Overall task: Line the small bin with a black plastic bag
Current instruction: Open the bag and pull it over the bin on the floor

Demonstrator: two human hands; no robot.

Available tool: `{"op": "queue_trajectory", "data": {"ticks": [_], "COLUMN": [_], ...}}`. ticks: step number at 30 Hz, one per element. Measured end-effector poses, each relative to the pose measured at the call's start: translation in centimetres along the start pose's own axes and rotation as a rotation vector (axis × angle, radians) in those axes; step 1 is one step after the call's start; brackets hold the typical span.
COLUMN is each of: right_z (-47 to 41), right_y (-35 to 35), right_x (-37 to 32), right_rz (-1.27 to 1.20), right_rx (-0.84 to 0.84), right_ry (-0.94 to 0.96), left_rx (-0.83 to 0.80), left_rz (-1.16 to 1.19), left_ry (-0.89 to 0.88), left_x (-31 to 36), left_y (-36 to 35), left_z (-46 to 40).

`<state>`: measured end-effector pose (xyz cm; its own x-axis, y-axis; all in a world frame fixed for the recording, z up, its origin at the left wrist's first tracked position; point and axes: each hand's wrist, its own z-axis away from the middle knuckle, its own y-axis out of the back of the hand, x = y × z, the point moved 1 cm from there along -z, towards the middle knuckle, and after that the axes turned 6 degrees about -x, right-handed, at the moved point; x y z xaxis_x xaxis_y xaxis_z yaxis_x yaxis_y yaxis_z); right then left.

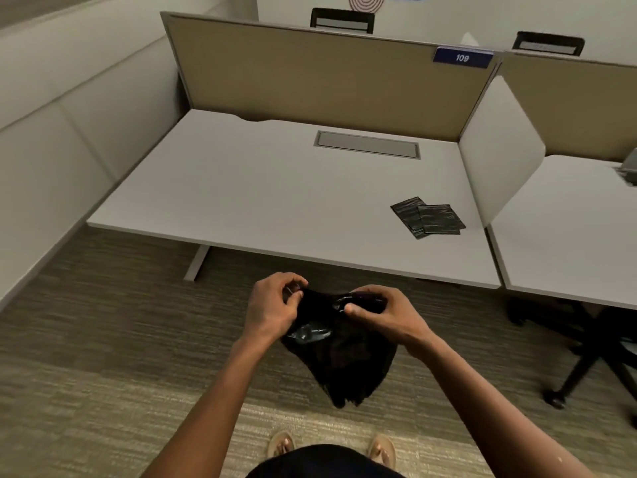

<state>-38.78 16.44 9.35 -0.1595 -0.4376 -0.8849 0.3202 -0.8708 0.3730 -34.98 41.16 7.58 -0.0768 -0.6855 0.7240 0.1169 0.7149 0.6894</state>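
A black plastic bag (344, 357) hangs in the air in front of me, below the desk's front edge and above the carpet. My left hand (272, 307) pinches its top edge on the left side. My right hand (377, 313) grips the top edge on the right, thumb pressed on the plastic. The two hands are close together at the bag's mouth, which looks bunched. The rest of the bag droops to a crumpled point. No bin is in view.
A white desk (275, 194) with tan partitions stands ahead; two folded black bags (427, 217) lie near its right front corner. An office chair base (582, 360) is under the neighbouring desk at right. My sandalled feet (281, 445) stand on carpet.
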Motion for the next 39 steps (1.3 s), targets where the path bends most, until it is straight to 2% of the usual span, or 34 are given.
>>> {"op": "queue_trajectory", "data": {"ticks": [4,6,8,12,17,20,23,25,27,29,30,31,33,35,36,37,39], "right_z": [0.1,0.2,0.2,0.2,1.1,1.5,1.6,1.3,0.8,0.3,0.1,0.0,-0.2,-0.4,-0.4,-0.5,-0.4], "right_y": [-0.3,-1.1,-1.9,-2.7,-2.1,-2.1,-2.3,-2.5,-3.0,-3.8,-4.3,-4.8,-5.5,-5.9,-6.0,-6.0,-5.8], "right_x": [-0.2,-0.3,-0.5,-0.5,0.3,1.2,2.6,3.6,4.0,3.8,3.4,3.0,2.3,1.8,1.7,1.5,1.4], "right_rz": [-0.166,-0.231,-0.328,-0.466,-0.549,-0.568,-0.658,-0.743,-0.809,-0.824,-0.822,-0.823,-0.825,-0.815,-0.813,-0.806,-0.784], "right_rx": [-0.002,0.016,0.051,0.123,0.172,0.199,0.355,0.468,0.513,0.496,0.46,0.414,0.331,0.264,0.229,0.195,0.133], "right_ry": [-0.001,0.002,0.023,0.04,-0.076,-0.177,-0.297,-0.361,-0.368,-0.341,-0.321,-0.295,-0.233,-0.167,-0.138,-0.115,-0.079], "left_rx": [0.22,0.318,0.223,-0.123,-0.321,-0.244,-0.234,-0.349,-0.555,-0.745,-0.768,-0.705,-0.363,0.026,0.151,0.203,0.103], "left_rz": [-0.184,-0.108,0.063,0.265,0.086,-0.101,-0.264,-0.328,-0.364,-0.224,-0.08,0.053,0.194,0.115,0.019,-0.088,-0.155], "left_ry": [-0.05,-0.077,-0.118,-0.107,-0.193,-0.3,-0.405,-0.456,-0.441,-0.33,-0.254,-0.18,-0.035,0.081,0.145,0.227,0.419], "left_x": [1.2,2.4,3.3,2.7,0.5,-0.5,-1.4,-2.3,-2.9,-3.3,-3.4,-3.4,-3.9,-4.6,-5.0,-5.5,-6.4], "left_y": [-0.3,-1.0,-2.4,-4.3,-4.2,-3.4,-2.5,-2.4,-2.2,-1.7,-1.5,-1.3,-0.9,-0.6,-0.5,-0.5,-0.4], "left_z": [-0.6,0.5,2.2,5.6,6.4,6.0,6.0,6.2,6.6,6.9,6.9,6.7,5.9,5.1,4.8,4.4,3.9]}}
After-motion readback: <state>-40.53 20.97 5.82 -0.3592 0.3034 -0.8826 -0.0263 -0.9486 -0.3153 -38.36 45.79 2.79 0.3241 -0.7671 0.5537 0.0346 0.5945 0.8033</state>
